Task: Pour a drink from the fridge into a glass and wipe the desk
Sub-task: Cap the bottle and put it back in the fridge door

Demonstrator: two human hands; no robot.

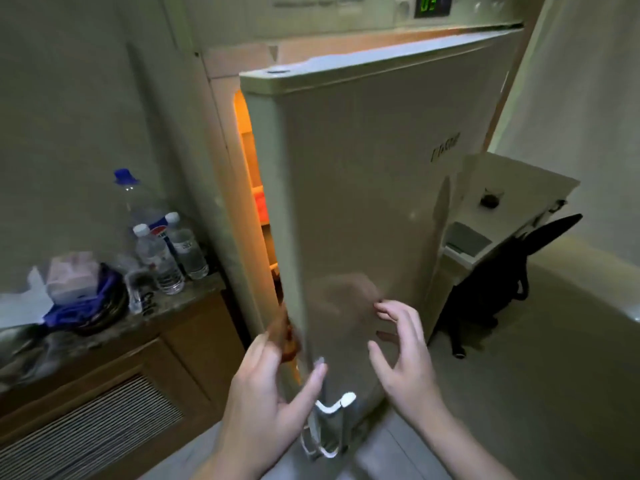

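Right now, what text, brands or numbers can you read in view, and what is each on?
"Cola", partly readable: label of the small bottle lying at the counter edge.
Green digits on the fridge display: cut off, unreadable.
Brand lettering on the fridge door: blurred.
Labels on the standing water bottles: too small to read.

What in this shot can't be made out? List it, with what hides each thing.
Head view only:
- Fridge interior: the fridge door is only ajar, so just an orange-lit strip shows; no drink can be identified.
- Left hand: fingertips curl behind the door edge, motion-blurred.
- Right hand: contact with the door is unclear.
- Green display: cut off by the top edge.
- Bottles on the counter: labels too blurred to read.
- No glass or desk identifiable.
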